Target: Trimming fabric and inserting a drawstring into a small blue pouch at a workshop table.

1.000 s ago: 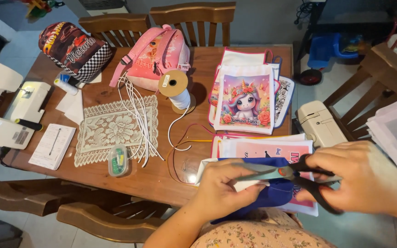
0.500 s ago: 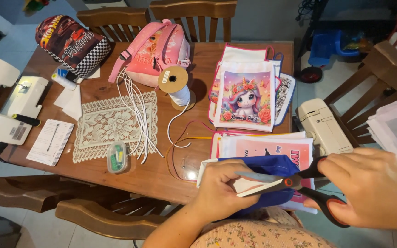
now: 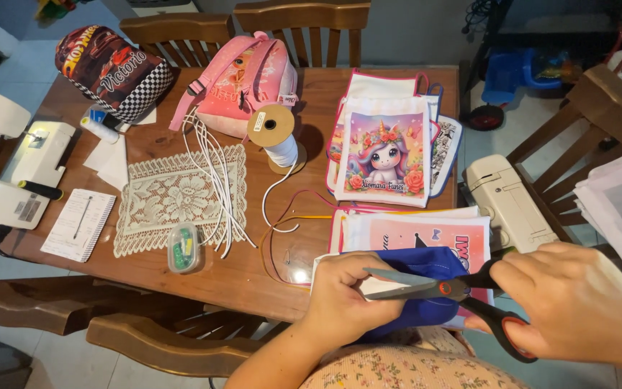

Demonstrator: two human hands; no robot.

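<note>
Scissors at the blue fabric

Your left hand (image 3: 343, 299) clamps the blue fabric (image 3: 426, 288) at the tabletop (image 3: 253, 281) edge; your right hand (image 3: 577, 310), fingers through the handles, holds the scissors (image 3: 444, 292) with blades nearly closed across it. No cut shows yet.

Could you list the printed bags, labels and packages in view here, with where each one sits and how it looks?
Unicorn bag: far right of table, flat rectangle, pink-edged, pastel cartoon print.
Pink printed bag: nearer stack, flat, pink.
Dark backpack: far left corner, rounded, red-black, chequered edge.
Pink backpack: beside it, rounded.
Cord spool: centre, brown cardboard end, small white label.
Pin box: near lace mat, small, clear.
</note>
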